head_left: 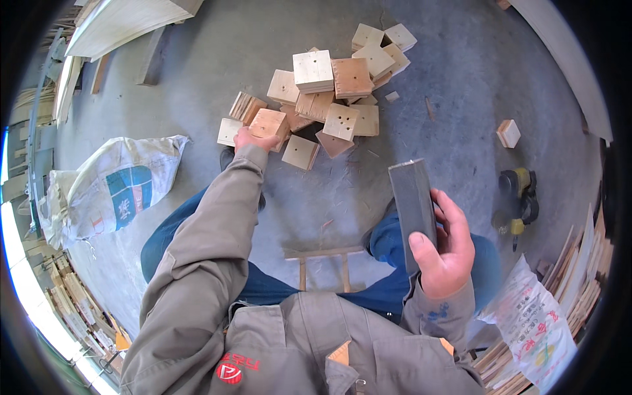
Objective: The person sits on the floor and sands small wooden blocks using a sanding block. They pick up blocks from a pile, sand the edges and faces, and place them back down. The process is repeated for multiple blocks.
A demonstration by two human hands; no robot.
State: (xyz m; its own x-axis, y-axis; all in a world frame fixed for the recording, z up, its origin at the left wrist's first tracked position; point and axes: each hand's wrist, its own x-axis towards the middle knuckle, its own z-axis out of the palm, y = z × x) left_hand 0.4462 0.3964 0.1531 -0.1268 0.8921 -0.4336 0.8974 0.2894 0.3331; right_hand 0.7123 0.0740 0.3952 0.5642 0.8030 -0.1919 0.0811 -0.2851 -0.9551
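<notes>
- Nearest the camera: grey work jacket and blue trousers, seen from above; between the knees, a small pale wooden stool frame (324, 258) on the grey concrete floor (461, 79).
- Right hand (447, 247), low right: fingers and thumb curled around a flat, dark grey rectangular block (413, 204), held upright and slightly tilted, top edge away from the body; one block, its broad face matt and evenly dark, its short top edge paler.
- Left hand (253, 139), at the end of an outstretched grey sleeve: fingers closed over the near edge of a light square wooden block (268, 122) at the near left of the pile; block face pale tan, with a small drilled hole.
- Pile of square wooden blocks (326, 92), just beyond the left hand: roughly eighteen to twenty pieces, lying flat, tilted or stacked, several touching; exact count uncertain where pieces overlap. Some faces pale, some reddish brown; one tilted block near the middle with four small holes.
- One single small wooden block (508, 133) lying apart, to the right of the pile.
- One yellow and black power sander (517, 197) on the floor, right of the grey block.
- Two printed woven sacks: one white with a teal panel (112, 187) at left, one white with red print (536, 326) at lower right.
- Stacks of thin wooden slats (582, 270) along the right rim; long pale boards (118, 23) at far upper left.
</notes>
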